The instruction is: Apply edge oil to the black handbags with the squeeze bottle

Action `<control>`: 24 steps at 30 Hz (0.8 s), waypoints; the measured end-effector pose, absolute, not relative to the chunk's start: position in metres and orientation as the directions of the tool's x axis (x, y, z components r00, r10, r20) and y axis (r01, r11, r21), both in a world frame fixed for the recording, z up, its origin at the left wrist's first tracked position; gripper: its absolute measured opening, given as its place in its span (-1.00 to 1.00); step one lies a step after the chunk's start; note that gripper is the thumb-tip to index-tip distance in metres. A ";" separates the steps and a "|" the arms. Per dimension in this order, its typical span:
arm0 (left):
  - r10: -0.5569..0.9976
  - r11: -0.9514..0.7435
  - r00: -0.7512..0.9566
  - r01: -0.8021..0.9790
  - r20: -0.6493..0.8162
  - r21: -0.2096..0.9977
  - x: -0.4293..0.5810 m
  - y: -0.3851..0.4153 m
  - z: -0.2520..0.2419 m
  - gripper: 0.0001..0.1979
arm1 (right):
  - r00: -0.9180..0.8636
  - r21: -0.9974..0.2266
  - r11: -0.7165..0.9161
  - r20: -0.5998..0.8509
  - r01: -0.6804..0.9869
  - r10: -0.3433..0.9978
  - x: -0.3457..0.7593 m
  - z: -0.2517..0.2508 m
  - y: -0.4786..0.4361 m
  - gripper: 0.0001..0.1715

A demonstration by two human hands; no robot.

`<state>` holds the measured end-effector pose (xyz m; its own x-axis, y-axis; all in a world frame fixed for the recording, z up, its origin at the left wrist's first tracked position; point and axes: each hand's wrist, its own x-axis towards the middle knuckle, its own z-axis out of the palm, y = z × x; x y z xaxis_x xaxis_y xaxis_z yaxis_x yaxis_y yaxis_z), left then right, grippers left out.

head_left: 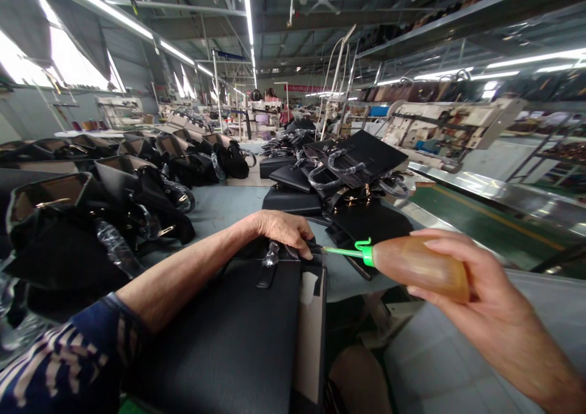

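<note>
A black handbag (238, 334) lies on its side in front of me, its top edge toward the right. My left hand (281, 229) rests on that top edge with the fingers curled down and pressed on the leather near a plastic-wrapped handle strap (270, 258). My right hand (462, 279) grips an amber squeeze bottle (419, 266) with a green cap. Its thin green nozzle (341, 253) points left and its tip touches the bag's edge right beside my left fingertips.
Several open black handbags (82, 218) stand in rows on the left of the grey table (229, 203). A pile of flat black bags (348, 176) with wrapped handles lies ahead. A green floor aisle (480, 218) and a shelving rack (453, 127) run along the right.
</note>
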<state>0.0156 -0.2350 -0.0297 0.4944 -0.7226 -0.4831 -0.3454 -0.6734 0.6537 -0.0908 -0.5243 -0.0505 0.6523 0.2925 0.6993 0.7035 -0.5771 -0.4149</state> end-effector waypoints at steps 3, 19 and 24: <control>-0.724 -0.673 0.496 -0.352 -0.480 0.651 0.016 -0.235 -0.030 -0.73 | 0.673 -0.458 -0.551 0.682 0.697 0.285 -0.092 -0.053 -0.525 -0.50; -0.730 -0.670 0.497 -0.387 -0.468 0.634 0.016 -0.235 -0.030 -0.71 | 0.699 -0.484 -0.555 0.657 0.677 0.280 -0.089 -0.051 -0.522 -0.50; -0.725 -0.676 0.502 -0.391 -0.471 0.624 0.016 -0.235 -0.028 -0.72 | 0.690 -0.487 -0.537 0.669 0.689 0.277 -0.089 -0.055 -0.524 -0.50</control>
<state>0.0158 -0.2352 -0.0283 0.5016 -0.7254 -0.4714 -0.3914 -0.6762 0.6241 -0.0888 -0.5236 -0.0550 0.6895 0.2772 0.6691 0.6885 -0.5374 -0.4869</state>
